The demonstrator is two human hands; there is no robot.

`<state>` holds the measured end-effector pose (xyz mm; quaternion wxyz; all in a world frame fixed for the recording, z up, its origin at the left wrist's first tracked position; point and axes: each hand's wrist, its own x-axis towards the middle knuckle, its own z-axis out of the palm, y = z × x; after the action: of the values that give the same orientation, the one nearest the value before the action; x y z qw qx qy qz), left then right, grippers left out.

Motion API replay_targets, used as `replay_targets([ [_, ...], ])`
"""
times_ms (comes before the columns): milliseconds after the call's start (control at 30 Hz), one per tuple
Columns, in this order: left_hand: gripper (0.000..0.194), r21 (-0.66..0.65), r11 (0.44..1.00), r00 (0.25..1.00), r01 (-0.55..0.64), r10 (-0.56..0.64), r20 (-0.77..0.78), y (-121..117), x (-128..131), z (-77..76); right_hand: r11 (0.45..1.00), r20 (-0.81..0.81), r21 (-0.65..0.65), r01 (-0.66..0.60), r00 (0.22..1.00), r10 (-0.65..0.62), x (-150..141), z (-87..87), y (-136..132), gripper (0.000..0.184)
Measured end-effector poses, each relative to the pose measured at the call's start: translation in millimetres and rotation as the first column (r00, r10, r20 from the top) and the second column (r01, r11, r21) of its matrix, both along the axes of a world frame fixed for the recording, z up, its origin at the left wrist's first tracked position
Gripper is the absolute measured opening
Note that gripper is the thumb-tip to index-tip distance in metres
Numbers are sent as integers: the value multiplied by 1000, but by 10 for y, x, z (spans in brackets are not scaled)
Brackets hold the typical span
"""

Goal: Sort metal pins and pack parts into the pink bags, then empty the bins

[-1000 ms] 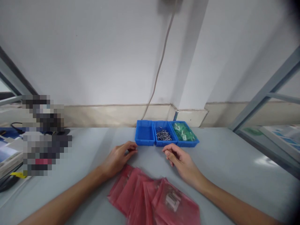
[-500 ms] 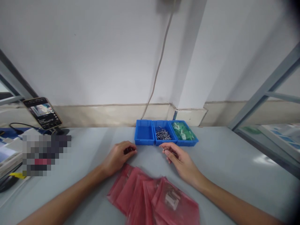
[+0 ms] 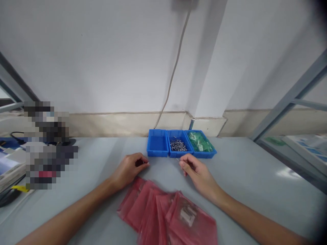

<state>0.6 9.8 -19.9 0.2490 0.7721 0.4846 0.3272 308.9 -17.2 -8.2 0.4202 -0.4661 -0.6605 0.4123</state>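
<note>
My left hand (image 3: 131, 167) rests on the table in a pinch, with a tiny shiny metal tip at its fingertips; most of what it holds is hidden. Between thumb and index finger, my right hand (image 3: 195, 169) pinches a thin metal screw (image 3: 177, 159), its end pointing left. In front of the right hand, a blue bin holds a heap of similar metal screws (image 3: 178, 145). Below both hands lie several overlapping red plastic bags (image 3: 150, 214). The rightmost bag shows a pale flat piece (image 3: 188, 215) and metal parts inside.
A blue bin (image 3: 157, 153) with a bare floor stands at the left of the row. The right blue bin contains small green plastic packets (image 3: 201, 143). A wall (image 3: 114, 68) rises behind the table. Cables (image 3: 15, 200) and blurred-out items are at the left; metal frame bars (image 3: 288, 102) stand right.
My right hand has shifted slightly right, and its fingers have closed more tightly, with one thin screw end now sticking out. My left hand stays nearly in place.
</note>
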Motion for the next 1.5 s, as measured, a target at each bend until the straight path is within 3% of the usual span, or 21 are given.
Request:
replay_targets([
  [467, 17, 34, 999, 999, 18, -17, -37, 12, 11, 19, 1000, -15, 9, -4, 1000, 4, -34, 5, -36, 20],
  [867, 20, -40, 999, 998, -30, 27, -59, 15, 20, 30, 999, -60, 42, -8, 998, 11, -29, -25, -19, 22],
  [1100, 20, -56, 998, 998, -29, 26, -55, 5, 19, 54, 1000, -105, -18, -14, 994, 12, -14, -43, 1, 33],
  [1267, 19, -57, 998, 997, -33, 30, -66, -2, 27, 66, 1000, -138, -13, -1, 990, -1, -24, -47, 11, 31],
  [1500, 16, -56, 998, 996, -32, 27, -82, 3, 27, 65, 998, -38, 59, 10, 999, -8, -39, -30, -41, 20],
])
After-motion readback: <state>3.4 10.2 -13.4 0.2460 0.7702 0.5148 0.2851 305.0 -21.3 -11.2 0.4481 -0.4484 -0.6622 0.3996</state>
